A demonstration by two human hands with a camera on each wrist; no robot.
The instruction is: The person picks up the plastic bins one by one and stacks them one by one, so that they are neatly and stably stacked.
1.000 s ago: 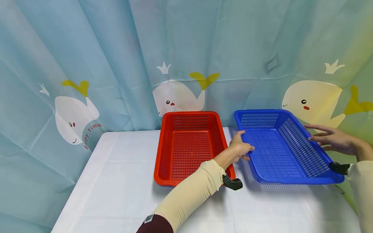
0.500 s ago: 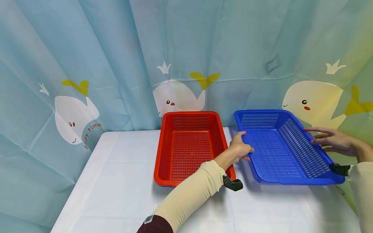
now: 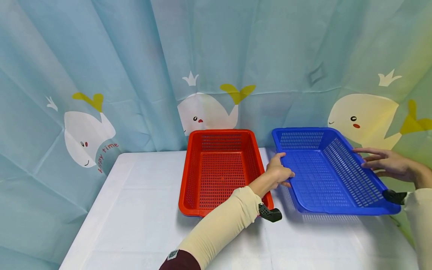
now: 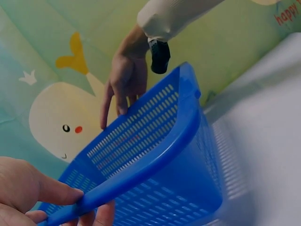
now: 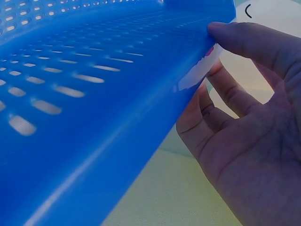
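Head view: a blue perforated basket (image 3: 324, 172) sits on the white tabletop (image 3: 135, 210), toward its right side, just beside a red basket (image 3: 219, 168) of the same kind. The left hand (image 3: 278, 173) reaches across the red basket's near right corner and pinches the blue basket's left rim — thumb on top, fingers curled beneath. The right hand (image 3: 384, 165) lies against the basket's right rim with fingers stretched nearly straight, gripping nothing. Behind the tabletop hangs a light-blue curtain (image 3: 135, 75) printed with cartoon whales. A small black device (image 3: 269, 213) shows at the cuff of the cream left sleeve (image 3: 222, 225), close over the red basket's corner.

Left wrist view: the left hand (image 4: 28, 193) clamps the blue basket (image 4: 155, 160) by its rim, thumb over the edge. Across the basket, the right hand (image 4: 124, 84) rests extended fingers on the far wall, a whale print behind it.

Right wrist view: the blue basket (image 5: 84, 103) fills most of the frame and blocks everything beyond it. The right hand (image 5: 249, 141) stays flat and relaxed — its thumb touches the rim, the fingers spread under the outer wall.
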